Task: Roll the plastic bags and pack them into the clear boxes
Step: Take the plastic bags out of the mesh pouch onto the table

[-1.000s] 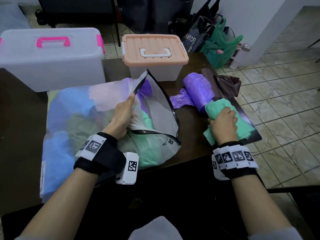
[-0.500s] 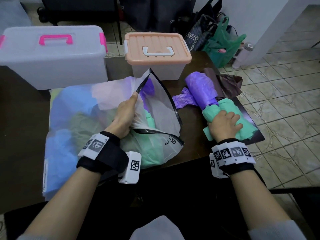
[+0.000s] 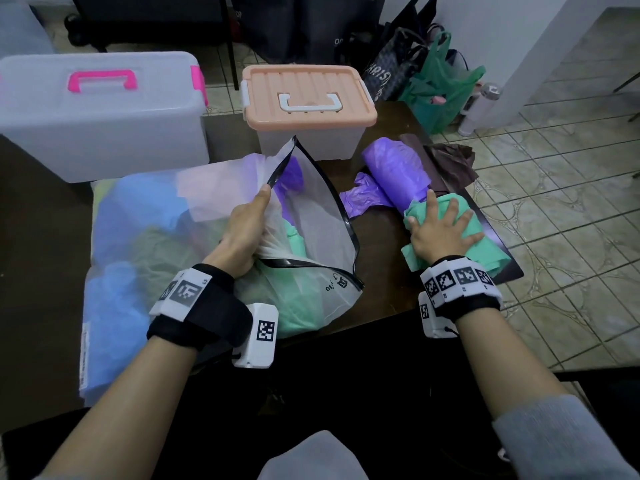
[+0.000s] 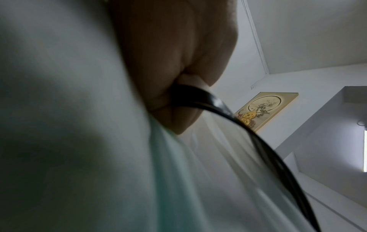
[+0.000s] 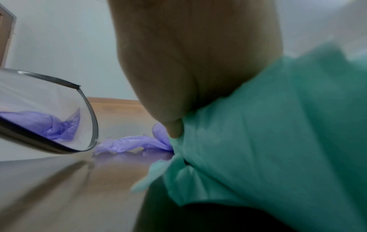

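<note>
A large clear zip pouch (image 3: 311, 209) full of coloured plastic bags lies on the dark table (image 3: 377, 233). My left hand (image 3: 242, 233) grips its black zipper edge (image 4: 200, 97) and holds the mouth open. To the right, my right hand (image 3: 440, 226) lies flat with spread fingers on a rolled green bag (image 3: 485, 251), pressing it onto the table; the same green bag (image 5: 278, 125) fills the right wrist view. A rolled purple bag (image 3: 398, 171) lies just behind it. Two lidded clear boxes stand at the back: one with a pink handle (image 3: 104, 126), one with a peach lid (image 3: 308, 98).
A brown bag (image 3: 446, 161) lies at the table's back right corner. The table's right edge runs close beside the green roll, with tiled floor (image 3: 554, 202) below. Dark and green carrier bags (image 3: 440, 88) and a bottle (image 3: 479, 105) stand on the floor behind.
My right hand has gone from gripping the green roll to lying flat and spread on it, and the roll has come down onto the table. The left hand keeps its hold.
</note>
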